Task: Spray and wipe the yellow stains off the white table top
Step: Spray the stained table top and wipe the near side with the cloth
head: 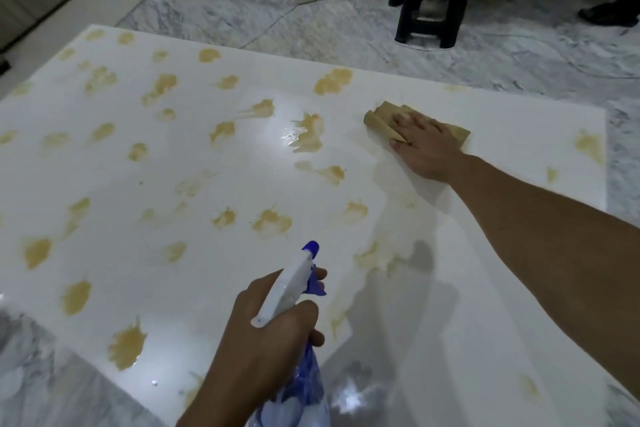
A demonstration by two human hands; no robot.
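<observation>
Right hand (pixel 424 146) is pressing a cloth (pixel 384 121) flat on the table (pixel 485 288); left hand (pixel 273 329) is gripping the spray bottle (pixel 294 291).

Right arm is reaching far out, palm down, fingers spread over the folded, yellowed cloth. Left hand is closed around the bottle's neck nearer the body, holding it above the table with the nozzle aimed forward and one finger by the trigger. Judging by the surface, the job is early: the strip around and just behind the right hand is looking mostly clean, with only faint smears. Many stains (pixel 308 135) are lying to the left of that hand, some wet and running, and a few (pixel 590 147) are sitting to its right near the table edge.
</observation>
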